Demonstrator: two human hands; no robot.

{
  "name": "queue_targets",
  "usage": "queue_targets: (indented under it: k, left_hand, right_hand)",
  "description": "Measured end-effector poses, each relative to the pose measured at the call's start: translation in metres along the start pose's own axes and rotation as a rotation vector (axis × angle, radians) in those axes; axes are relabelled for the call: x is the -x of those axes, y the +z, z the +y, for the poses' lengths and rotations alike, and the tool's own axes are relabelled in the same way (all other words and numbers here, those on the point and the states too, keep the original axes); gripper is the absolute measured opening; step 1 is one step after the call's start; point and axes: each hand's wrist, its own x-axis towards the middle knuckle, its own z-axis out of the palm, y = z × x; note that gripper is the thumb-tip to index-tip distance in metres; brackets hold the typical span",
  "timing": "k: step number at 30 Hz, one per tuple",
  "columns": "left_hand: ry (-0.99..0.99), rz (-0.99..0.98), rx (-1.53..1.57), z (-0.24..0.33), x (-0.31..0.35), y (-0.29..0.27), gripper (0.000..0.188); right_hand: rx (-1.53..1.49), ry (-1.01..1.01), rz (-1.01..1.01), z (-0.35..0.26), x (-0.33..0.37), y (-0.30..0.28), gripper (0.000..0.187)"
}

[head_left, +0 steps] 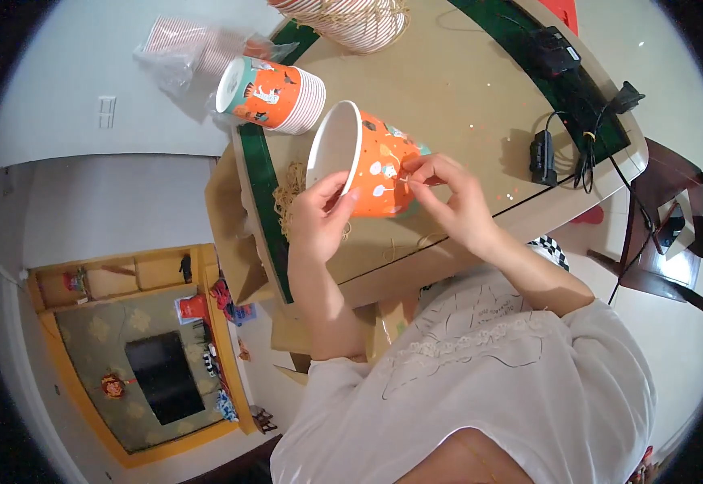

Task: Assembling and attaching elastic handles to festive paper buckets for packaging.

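A large orange paper bucket (381,171) with a white rim and a pale printed pattern is tilted, its mouth toward the left. My left hand (319,214) is closed on its rim, thumb on the outer wall. Against the bucket's printed side, my right hand (452,198) is closed in a pinch at the fingertips. A tiny pale bit shows there, too small to name. Left of the bucket, a bundle of tan string (289,194) lies partly hidden behind my left hand. A loose strand of it curls on the table below the bucket.
A stack of orange-and-green paper buckets (275,95) lies on the table (448,73), near bagged stacked cups (206,52). More stacked cups bound with string (359,22) are at the far edge. A black power adapter (543,157) with cables sits right; a wooden chair (674,210) stands beyond.
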Motion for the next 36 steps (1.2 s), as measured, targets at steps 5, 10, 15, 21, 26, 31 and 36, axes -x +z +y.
queue_targets:
  k: [5,10,15,21,26,31,36]
  left_hand:
    - [0.014,-0.073,0.111,0.001,0.0,-0.015,0.02]
    - [0.012,-0.177,0.106,-0.006,-0.001,-0.022,0.024]
    - [0.195,-0.201,0.081,0.009,0.002,0.005,0.028]
    - [0.144,-0.003,0.188,0.01,0.002,0.036,0.017]
    - [0.12,0.005,0.198,0.007,0.0,0.038,0.018]
    - [0.091,0.028,0.181,0.007,-0.002,0.041,0.022]
    - [0.092,0.021,0.151,0.008,-0.003,0.042,0.023]
  right_hand:
    - [0.082,-0.069,0.005,-0.007,-0.002,-0.004,0.008]
    - [0.207,-0.188,0.015,-0.017,-0.008,-0.009,0.009]
    - [0.253,-0.251,-0.106,-0.019,-0.009,-0.01,0.01]
    - [0.298,-0.281,-0.092,-0.018,0.001,-0.008,0.01]
    - [0.321,-0.281,-0.131,-0.019,0.002,-0.01,0.009]
    - [0.318,-0.305,-0.127,-0.017,0.002,-0.008,0.009]
    - [0.309,-0.304,-0.129,-0.02,0.0,-0.007,0.008]
